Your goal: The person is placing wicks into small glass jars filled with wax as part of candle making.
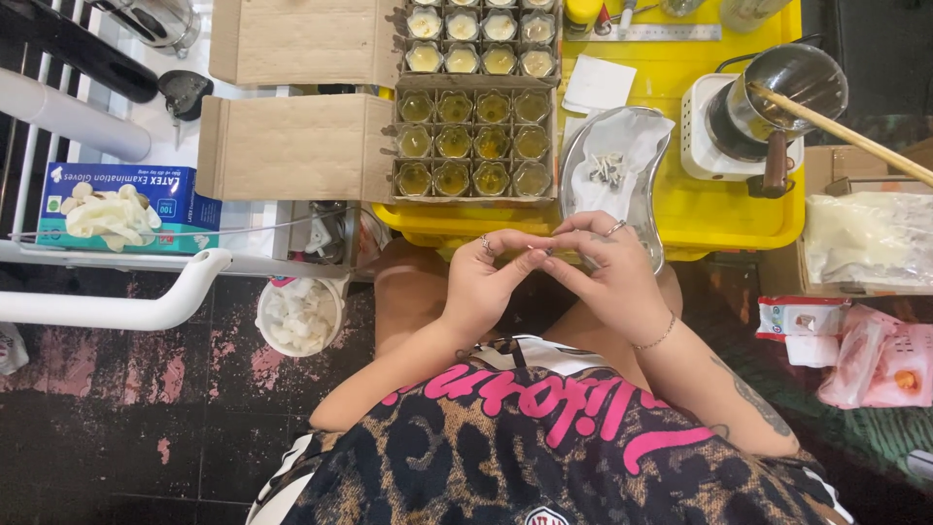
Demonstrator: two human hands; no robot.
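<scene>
Below, the floor (146, 428) is dark with worn pink patches. At the left lies a blue box of gloves (117, 206), then 2 cardboard trays of small glass jars (473, 141), then a kidney-shaped metal dish (622, 165) on a yellow table (709, 209), and a dark pot (787, 87). The left hand (481, 287) and right hand (612, 277) meet above the lap, fingertips pinching one tiny thing (546, 249), too small to identify.

Metal tray (575, 165) and jar box (473, 146) close ahead, seemingly little room
</scene>
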